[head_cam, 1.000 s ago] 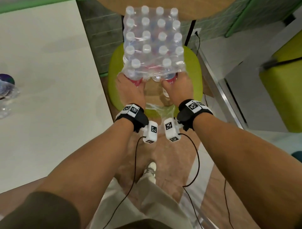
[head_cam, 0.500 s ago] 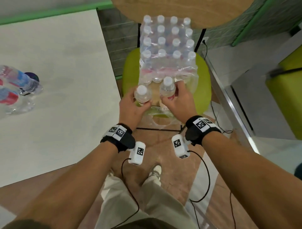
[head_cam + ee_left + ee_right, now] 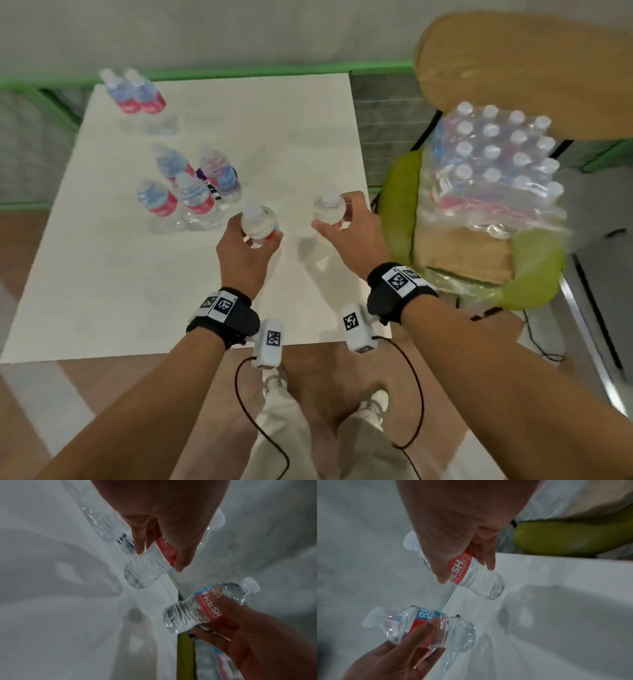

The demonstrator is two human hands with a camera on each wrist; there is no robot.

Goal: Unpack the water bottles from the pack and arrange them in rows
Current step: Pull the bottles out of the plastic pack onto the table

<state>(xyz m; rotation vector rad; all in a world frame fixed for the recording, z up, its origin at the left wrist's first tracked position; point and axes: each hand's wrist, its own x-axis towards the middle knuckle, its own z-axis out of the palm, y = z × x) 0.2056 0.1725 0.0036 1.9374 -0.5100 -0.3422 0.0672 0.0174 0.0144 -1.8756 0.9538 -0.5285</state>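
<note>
Over the white table (image 3: 102, 281) I hold two small clear water bottles with white caps and red-blue labels. My left hand (image 3: 253, 233) grips one bottle (image 3: 257, 219) by its label, also seen as the upper bottle (image 3: 149, 566) in the left wrist view. My right hand (image 3: 334, 214) grips the other bottle (image 3: 329, 207), the upper bottle (image 3: 477, 577) in the right wrist view. Both bottles hang above the table top. The opened shrink-wrapped pack (image 3: 493, 161) with several bottles sits on a green stool (image 3: 400, 205) to the right.
Several bottles (image 3: 185, 188) stand grouped mid-table around a purple object (image 3: 205, 176), and two more bottles (image 3: 135, 90) stand at the far left. A round wooden table (image 3: 534, 68) overhangs the pack. The table's right edge lies just beyond my right hand.
Both hands drew a bottle out of the pack's near end and carried them left, from over the stool to above the white table. My view has swung left.
</note>
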